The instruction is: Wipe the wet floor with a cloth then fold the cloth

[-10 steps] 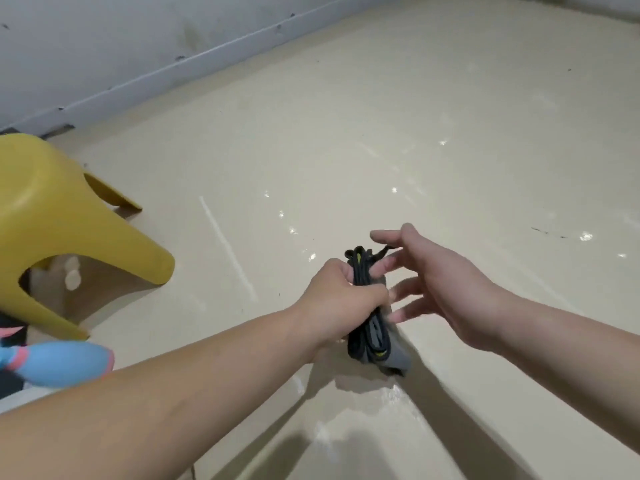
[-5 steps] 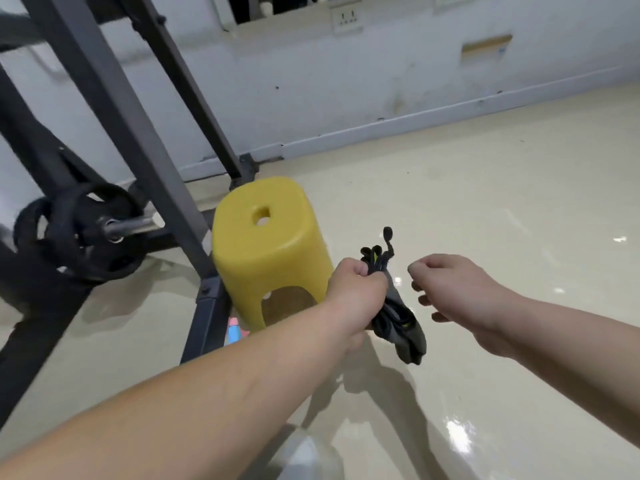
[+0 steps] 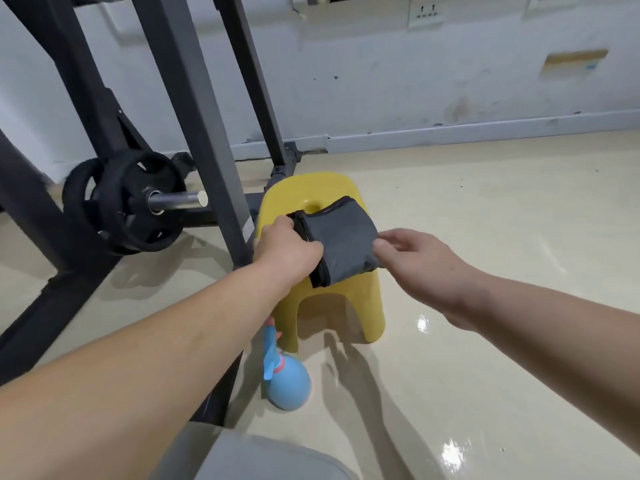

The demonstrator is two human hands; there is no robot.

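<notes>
both hands, left hand (image 3: 289,252) and right hand (image 3: 417,258), pinch folded cloth (image 3: 341,237) over stool (image 3: 349,308).

Bright, even indoor light; glare on glossy floor (image 3: 485,237); wide-angle edge bending

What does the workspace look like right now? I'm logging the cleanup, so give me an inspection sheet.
Surface: glossy beige floor with light glints; wetness cannot be told.
Job's things: grey cloth, folded, on the yellow stool.
Clutter: blue bottle on the floor beside the stool.
Grippers: left hand grips the cloth's left edge; right hand pinches its right edge.
Cables: nothing seen.
Surroundings: dark rack with black weight plates; white wall with a socket.
</notes>
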